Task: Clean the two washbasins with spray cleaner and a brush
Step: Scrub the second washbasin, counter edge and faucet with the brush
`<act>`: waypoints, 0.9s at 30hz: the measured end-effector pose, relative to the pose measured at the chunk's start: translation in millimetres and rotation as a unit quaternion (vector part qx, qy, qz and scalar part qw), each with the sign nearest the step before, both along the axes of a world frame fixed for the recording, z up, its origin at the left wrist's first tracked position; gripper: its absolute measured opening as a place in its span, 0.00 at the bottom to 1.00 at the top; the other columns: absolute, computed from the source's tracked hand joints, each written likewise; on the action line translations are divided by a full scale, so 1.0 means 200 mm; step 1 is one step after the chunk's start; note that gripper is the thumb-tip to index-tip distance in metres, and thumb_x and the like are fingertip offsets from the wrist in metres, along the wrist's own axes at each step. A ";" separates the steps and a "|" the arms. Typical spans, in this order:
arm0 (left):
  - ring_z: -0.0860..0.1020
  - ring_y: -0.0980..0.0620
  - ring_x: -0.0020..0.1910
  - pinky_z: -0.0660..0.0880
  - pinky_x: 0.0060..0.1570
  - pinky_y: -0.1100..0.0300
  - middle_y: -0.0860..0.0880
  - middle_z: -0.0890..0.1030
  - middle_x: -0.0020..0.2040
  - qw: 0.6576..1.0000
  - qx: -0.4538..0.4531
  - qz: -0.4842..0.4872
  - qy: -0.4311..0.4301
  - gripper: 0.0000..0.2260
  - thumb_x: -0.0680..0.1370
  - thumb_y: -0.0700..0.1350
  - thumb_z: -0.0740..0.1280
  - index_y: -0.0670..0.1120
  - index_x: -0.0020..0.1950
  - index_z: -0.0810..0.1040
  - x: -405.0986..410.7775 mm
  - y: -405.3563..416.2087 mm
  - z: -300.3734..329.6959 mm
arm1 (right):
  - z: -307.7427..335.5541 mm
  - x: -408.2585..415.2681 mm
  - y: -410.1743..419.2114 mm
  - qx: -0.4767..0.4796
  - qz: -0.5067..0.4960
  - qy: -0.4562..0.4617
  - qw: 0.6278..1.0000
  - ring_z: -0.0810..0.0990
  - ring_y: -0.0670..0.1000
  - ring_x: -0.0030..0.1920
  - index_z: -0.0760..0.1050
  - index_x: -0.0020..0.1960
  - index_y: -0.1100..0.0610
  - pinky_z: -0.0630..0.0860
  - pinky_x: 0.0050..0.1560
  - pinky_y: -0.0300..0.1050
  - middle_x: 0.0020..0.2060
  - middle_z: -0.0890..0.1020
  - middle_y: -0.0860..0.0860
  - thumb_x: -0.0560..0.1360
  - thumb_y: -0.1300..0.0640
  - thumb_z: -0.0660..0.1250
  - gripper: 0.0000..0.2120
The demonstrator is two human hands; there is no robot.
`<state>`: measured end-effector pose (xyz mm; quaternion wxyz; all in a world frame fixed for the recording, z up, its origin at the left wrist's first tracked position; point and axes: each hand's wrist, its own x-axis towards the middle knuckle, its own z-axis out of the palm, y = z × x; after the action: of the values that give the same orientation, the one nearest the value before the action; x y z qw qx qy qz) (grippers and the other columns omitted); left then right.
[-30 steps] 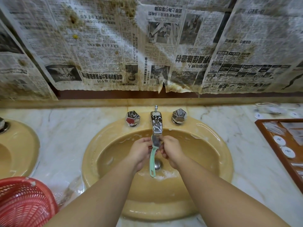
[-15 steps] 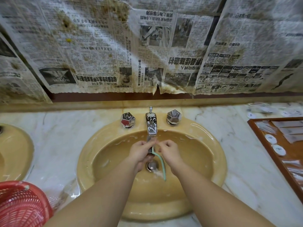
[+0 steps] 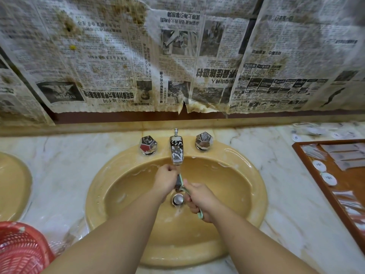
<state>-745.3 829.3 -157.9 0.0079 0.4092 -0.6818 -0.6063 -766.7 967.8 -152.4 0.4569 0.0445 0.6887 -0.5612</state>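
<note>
Both hands are held inside the yellow washbasin (image 3: 227,194), just below the chrome spout (image 3: 176,148) and above the drain plug (image 3: 178,199). The green-handled brush (image 3: 182,186) is gripped by the right hand (image 3: 199,200), whose fingers are curled round the handle; the end of the handle is seen sticking out below that hand, toward the near side of the bowl. The brush head is directed up toward the spout and lies against the left hand (image 3: 166,179), which is curled around it; the exact hold of the left fingers cannot be made out. Traces of foam are seen on the spout and along the inner wall of the basin. A second washbasin (image 3: 11,186) is set in the marble counter (image 3: 65,175) at the left edge. A red basket (image 3: 21,250) is placed at the near left, and a wooden tray (image 3: 308,167) with sachets at the right. Stained newspaper (image 3: 110,62) is pasted on the wall behind.
</note>
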 end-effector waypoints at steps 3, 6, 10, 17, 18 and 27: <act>0.75 0.48 0.35 0.68 0.34 0.59 0.47 0.80 0.35 0.994 -0.106 0.015 -0.018 0.10 0.79 0.42 0.66 0.44 0.39 0.81 0.01 -0.02 0.01 | 0.03 0.00 0.00 -0.043 -0.021 -0.064 0.997 0.58 0.46 0.24 0.77 0.50 0.59 0.50 0.23 0.37 0.28 0.72 0.51 0.83 0.52 0.63 0.11; 0.77 0.50 0.36 0.72 0.36 0.59 0.48 0.84 0.38 0.995 0.000 0.089 0.047 0.10 0.81 0.42 0.67 0.45 0.42 0.84 0.01 -0.02 0.00 | 0.05 -0.02 0.00 -0.101 -0.059 -0.142 0.983 0.59 0.45 0.23 0.76 0.48 0.64 0.51 0.20 0.37 0.31 0.72 0.53 0.79 0.62 0.63 0.06; 0.82 0.46 0.42 0.77 0.38 0.53 0.41 0.84 0.46 0.928 0.300 0.199 0.097 0.11 0.85 0.43 0.61 0.39 0.54 0.80 0.03 0.00 0.03 | 0.04 -0.04 -0.04 -0.114 -0.094 -0.213 0.966 0.64 0.44 0.21 0.78 0.54 0.65 0.58 0.18 0.34 0.31 0.72 0.52 0.82 0.61 0.61 0.09; 0.79 0.49 0.34 0.75 0.27 0.61 0.42 0.85 0.47 0.958 0.253 0.120 0.065 0.14 0.85 0.38 0.56 0.37 0.55 0.82 0.15 -0.02 0.03 | 0.10 -0.06 -0.16 -0.059 -0.073 -0.252 0.963 0.77 0.46 0.21 0.79 0.51 0.64 0.76 0.21 0.35 0.31 0.82 0.56 0.85 0.58 0.59 0.13; 0.80 0.48 0.37 0.77 0.32 0.60 0.43 0.86 0.48 0.961 0.246 0.109 0.063 0.14 0.85 0.38 0.57 0.38 0.53 0.82 0.15 -0.03 0.03 | 0.10 -0.05 -0.16 -0.052 -0.078 -0.256 0.962 0.75 0.46 0.20 0.79 0.51 0.63 0.73 0.19 0.35 0.30 0.81 0.55 0.85 0.58 0.59 0.13; 0.73 0.48 0.35 0.67 0.39 0.56 0.47 0.77 0.34 0.996 0.082 0.033 -0.033 0.06 0.74 0.44 0.67 0.46 0.37 0.76 0.33 -0.04 0.01 | 0.10 0.06 -0.01 0.157 0.001 0.031 0.987 0.64 0.50 0.22 0.75 0.43 0.60 0.58 0.25 0.37 0.28 0.72 0.53 0.77 0.58 0.59 0.10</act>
<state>-679.2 822.0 -156.3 -0.0277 0.4507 -0.6159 -0.6456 -755.0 966.4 -131.5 0.4232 0.0979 0.7823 -0.4465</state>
